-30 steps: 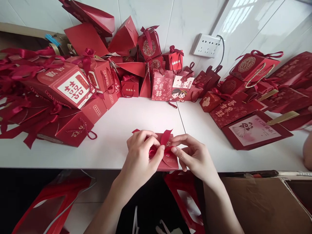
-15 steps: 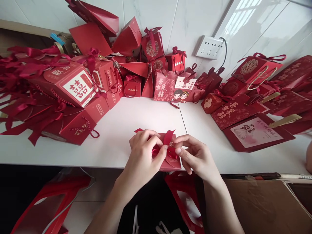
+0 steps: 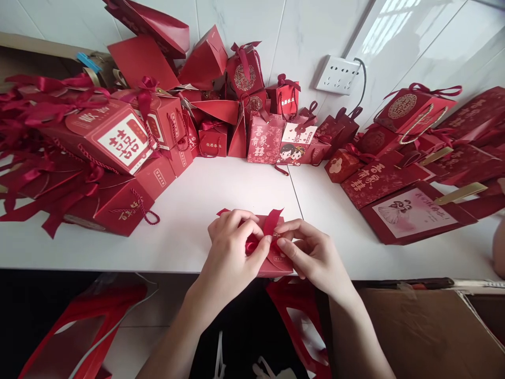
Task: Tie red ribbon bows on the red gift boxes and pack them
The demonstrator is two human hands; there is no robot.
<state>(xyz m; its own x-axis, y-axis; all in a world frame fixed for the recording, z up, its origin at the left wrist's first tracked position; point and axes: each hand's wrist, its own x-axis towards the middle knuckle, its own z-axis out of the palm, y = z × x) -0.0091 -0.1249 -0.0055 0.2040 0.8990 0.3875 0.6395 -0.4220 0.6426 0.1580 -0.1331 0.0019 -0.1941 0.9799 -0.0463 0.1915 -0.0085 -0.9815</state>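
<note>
A small red gift box with gold lettering lies at the front edge of the white table, partly covered by my hands. Across its top runs a red satin ribbon, one tail sticking up between my fingers. My left hand is closed, thumb and index finger pinching the ribbon at the knot. From the right, my right hand has thumb and forefinger closed on the ribbon beside that knot. The knot itself is mostly hidden behind my fingertips.
Stacked red gift boxes with bows crowd the left. More small boxes stand along the tiled wall, below a power strip. On the right lie further boxes. A cardboard carton and red stools are below the table edge.
My right hand has moved a little left, its fingertips closing in on the ribbon beside the knot. The left hand keeps its pinch in nearly the same place.
</note>
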